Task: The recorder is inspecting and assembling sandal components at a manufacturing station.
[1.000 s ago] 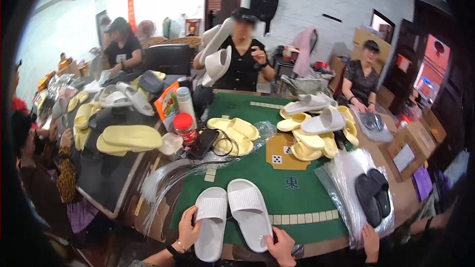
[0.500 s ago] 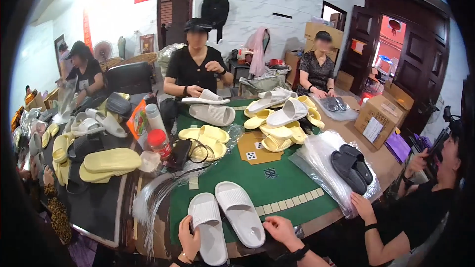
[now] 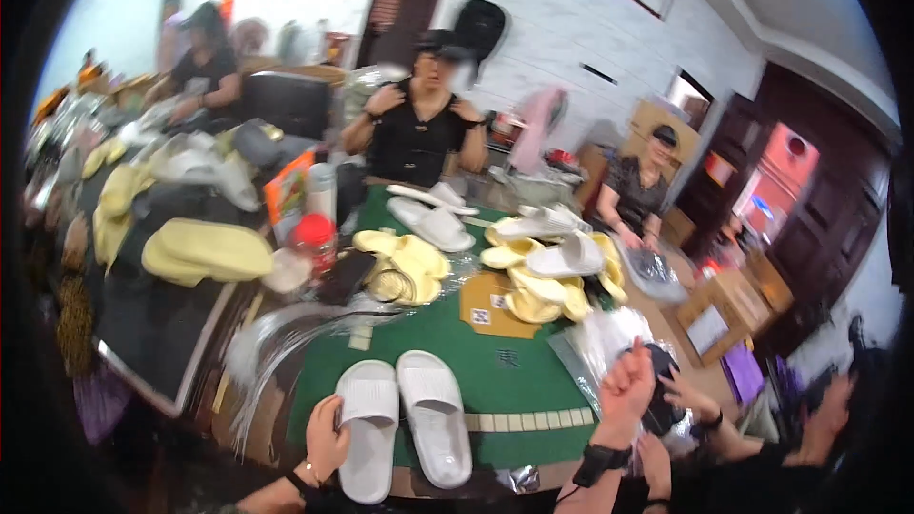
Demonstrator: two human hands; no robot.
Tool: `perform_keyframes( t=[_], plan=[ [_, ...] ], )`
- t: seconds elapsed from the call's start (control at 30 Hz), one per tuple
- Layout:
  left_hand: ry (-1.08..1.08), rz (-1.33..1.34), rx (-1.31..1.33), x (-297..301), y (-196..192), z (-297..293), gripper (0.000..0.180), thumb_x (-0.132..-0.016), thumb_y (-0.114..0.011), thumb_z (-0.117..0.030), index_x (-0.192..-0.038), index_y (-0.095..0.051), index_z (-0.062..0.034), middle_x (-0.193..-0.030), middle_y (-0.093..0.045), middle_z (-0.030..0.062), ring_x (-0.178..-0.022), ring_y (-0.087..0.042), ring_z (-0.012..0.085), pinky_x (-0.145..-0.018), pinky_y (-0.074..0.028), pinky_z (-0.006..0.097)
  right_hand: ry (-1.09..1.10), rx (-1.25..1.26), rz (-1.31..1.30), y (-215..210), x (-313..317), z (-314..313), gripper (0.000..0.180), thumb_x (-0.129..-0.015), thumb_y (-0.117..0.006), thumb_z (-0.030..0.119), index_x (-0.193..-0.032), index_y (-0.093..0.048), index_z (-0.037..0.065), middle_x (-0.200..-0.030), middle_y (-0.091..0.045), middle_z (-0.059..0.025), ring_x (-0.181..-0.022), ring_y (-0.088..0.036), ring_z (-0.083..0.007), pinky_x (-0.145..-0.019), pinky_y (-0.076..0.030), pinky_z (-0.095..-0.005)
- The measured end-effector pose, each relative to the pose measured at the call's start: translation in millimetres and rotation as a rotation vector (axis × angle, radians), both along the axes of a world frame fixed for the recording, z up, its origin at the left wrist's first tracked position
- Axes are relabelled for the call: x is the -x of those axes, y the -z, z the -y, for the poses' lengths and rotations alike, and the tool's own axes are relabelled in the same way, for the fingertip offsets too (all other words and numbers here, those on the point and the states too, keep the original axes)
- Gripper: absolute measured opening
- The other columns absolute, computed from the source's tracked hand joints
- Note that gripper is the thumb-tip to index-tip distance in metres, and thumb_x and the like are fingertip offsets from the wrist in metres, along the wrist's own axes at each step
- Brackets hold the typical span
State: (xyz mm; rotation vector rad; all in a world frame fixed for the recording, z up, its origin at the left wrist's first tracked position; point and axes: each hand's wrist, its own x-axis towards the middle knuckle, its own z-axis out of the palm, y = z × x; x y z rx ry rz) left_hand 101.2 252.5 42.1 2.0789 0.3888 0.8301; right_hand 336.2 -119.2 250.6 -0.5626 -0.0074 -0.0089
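In the head view, a pair of pale grey slides sits soles down on the green tabletop (image 3: 533, 390) at its near side, toes pointing far: the left slide (image 3: 367, 447) and, just beside it, the right slide (image 3: 440, 443).

The step in hand looks like steadying the pair, with only one hand on it. The left hand (image 3: 327, 438) touches the left slide's outer edge near the ribbed strap, fingers curled, forearm coming from the near left; whether it pinches the edge or merely rests there, I cannot tell.

The right hand (image 3: 624, 390) is raised well to the right, apart from the pair, a wristwatch (image 3: 602, 462) on its wrist. Its index finger points up and far while the others look folded; blur hides whether it pinches anything.

Behind it lie clear plastic bags (image 3: 581, 347) and dark slides (image 3: 665, 390), where a co-worker's hand (image 3: 693, 398) reaches in from the right. Taking the right slide would call for the right hand to travel left and lower, fingers spread.
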Motion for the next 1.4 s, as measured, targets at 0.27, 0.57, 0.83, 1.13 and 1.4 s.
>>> perform_keyframes(
  t=[0.27, 0.57, 0.83, 1.13, 1.4],
  plan=[
    [-0.004, -0.039, 0.007, 2, -4, -1, 0.048, -0.076, -0.065, -0.002, -0.124, -0.058, 0.0003, -0.126, -0.059, 0.0200, -0.114, -0.058, 0.0395, -0.098, -0.048, 0.043, -0.265, -0.322, 0.271, -22, -24, 19, 0.038, -0.106, -0.048, 0.030, -0.124, -0.057, -0.002, -0.067, -0.034, 0.0052, -0.048, -0.027, -0.0051, -0.039, -0.020, -0.0224],
    [-0.012, -0.052, 0.027, 3, -8, 1, 0.049, -0.076, -0.065, -0.001, -0.125, -0.059, -0.0011, -0.128, -0.059, 0.0196, -0.114, -0.059, 0.0386, -0.098, -0.049, 0.042, -0.279, -0.362, 0.240, 3, -35, 15, 0.043, -0.105, -0.048, 0.028, -0.131, -0.050, -0.007, -0.074, -0.043, 0.0020, -0.050, -0.032, -0.0060, -0.041, -0.024, -0.0227],
    [0.000, -0.049, 0.023, 3, -8, -1, 0.049, -0.077, -0.066, -0.002, -0.125, -0.058, -0.0005, -0.127, -0.059, 0.0199, -0.115, -0.058, 0.0390, -0.099, -0.048, 0.042, -0.316, -0.403, 0.208, 11, -34, 16, 0.047, -0.103, -0.052, 0.028, -0.131, -0.050, -0.010, -0.073, -0.040, 0.0035, -0.052, -0.032, -0.0059, -0.042, -0.024, -0.0236],
    [0.004, -0.035, 0.013, -1, -5, 0, 0.046, -0.076, -0.064, 0.001, -0.121, -0.058, 0.0027, -0.123, -0.060, 0.0219, -0.112, -0.058, 0.0401, -0.098, -0.048, 0.043, -0.305, -0.431, 0.395, -17, -10, 17, 0.054, -0.104, -0.049, 0.034, -0.137, -0.046, -0.009, -0.073, -0.039, 0.0031, -0.054, -0.033, -0.0069, -0.045, -0.025, -0.0248],
    [0.020, -0.056, 0.024, -1, -3, -2, 0.048, -0.078, -0.062, 0.002, -0.125, -0.055, 0.0032, -0.127, -0.057, 0.0228, -0.116, -0.056, 0.0403, -0.100, -0.047, 0.044, -0.275, -0.409, 0.444, -34, 7, 6, 0.054, -0.103, -0.049, 0.035, -0.138, -0.047, -0.006, -0.070, -0.039, 0.0046, -0.055, -0.033, -0.0073, -0.046, -0.024, -0.0241]
  ],
)
